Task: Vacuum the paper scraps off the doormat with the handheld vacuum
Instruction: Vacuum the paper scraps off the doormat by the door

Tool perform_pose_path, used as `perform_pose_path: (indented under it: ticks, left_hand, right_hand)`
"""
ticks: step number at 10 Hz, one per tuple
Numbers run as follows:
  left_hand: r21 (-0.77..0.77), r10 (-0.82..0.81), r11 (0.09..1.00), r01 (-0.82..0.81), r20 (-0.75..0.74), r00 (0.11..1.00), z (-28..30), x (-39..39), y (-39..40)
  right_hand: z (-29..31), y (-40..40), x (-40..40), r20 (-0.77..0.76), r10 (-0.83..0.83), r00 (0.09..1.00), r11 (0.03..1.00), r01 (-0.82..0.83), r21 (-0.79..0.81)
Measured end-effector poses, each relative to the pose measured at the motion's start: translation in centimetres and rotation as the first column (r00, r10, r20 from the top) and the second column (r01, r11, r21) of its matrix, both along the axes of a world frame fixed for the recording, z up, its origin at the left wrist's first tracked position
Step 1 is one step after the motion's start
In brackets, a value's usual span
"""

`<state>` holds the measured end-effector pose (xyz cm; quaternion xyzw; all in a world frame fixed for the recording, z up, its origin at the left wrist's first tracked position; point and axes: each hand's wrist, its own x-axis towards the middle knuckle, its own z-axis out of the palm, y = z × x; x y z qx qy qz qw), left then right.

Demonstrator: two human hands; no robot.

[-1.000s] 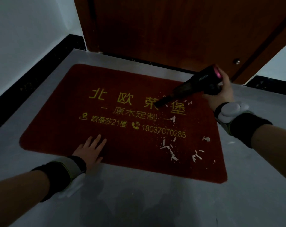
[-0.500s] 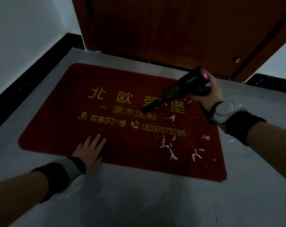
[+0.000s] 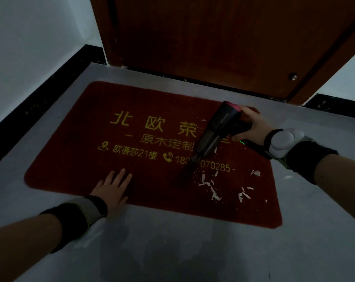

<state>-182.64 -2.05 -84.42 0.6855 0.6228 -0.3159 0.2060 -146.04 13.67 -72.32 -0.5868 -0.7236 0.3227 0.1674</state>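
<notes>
Dim light, single head view looking down at a doorway.

Doormat [image 3: 74, 159]: dark red, rectangular, flat on the grey floor [image 3: 172, 251], just in front of a brown wooden door [image 3: 213, 41]. Yellow printed characters and a partly covered phone number run across the mat's middle.

Left hand [image 3: 111, 188]: flat, palm down, fingers straight and slightly spread. It presses on the near edge of the mat, heel of the palm at the mat's border. Dark wrist band [image 3: 79, 216] with a pale strap on the forearm.

Right hand [image 3: 251, 125]: fingers curled round the rear grip of the handheld vacuum [image 3: 215, 135]. A white device [image 3: 282, 142] is strapped at this wrist, with a small green light showing beside it.

Vacuum: dark body, pink ring at the rear end, tilted so the nozzle [image 3: 187, 169] points down and toward the near-left. The nozzle tip sits over the phone number, hiding a few digits. It appears to touch the pile, though the dimness and blur at the tip make contact uncertain.

Paper scraps [image 3: 211, 186]: white slivers and flecks on the right part of the mat, just right of the nozzle tip and toward the near edge. One larger piece [image 3: 255, 173] lies apart near the mat's right edge. A few tiny flecks lie near the upper characters beside the vacuum body.

White wall [image 3: 30, 37] with black skirting at left.
</notes>
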Motion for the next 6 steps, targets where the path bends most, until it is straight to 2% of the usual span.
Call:
perform_pose_path:
  ticks: [2, 5, 6]
  left_hand:
    - [0.005, -0.008, 1.000, 0.008, -0.001, 1.000, -0.2, 0.0, 0.1]
    - [0.011, -0.005, 1.000, 0.005, -0.002, 1.000, -0.2, 0.0, 0.0]
    - [0.020, -0.005, 1.000, 0.005, 0.004, 1.000, -0.4, 0.0, -0.1]
  right_hand:
    - [-0.3, 1.2, 0.2, 0.039, -0.138, 0.990, 0.988, 0.134, 0.077]
    - [-1.3, 1.9, -0.6, -0.157, -0.431, 0.889, 0.879, 0.453, 0.152]
    - [-0.9, 2.3, -0.7, -0.131, -0.397, 0.908, 0.895, 0.415, 0.166]
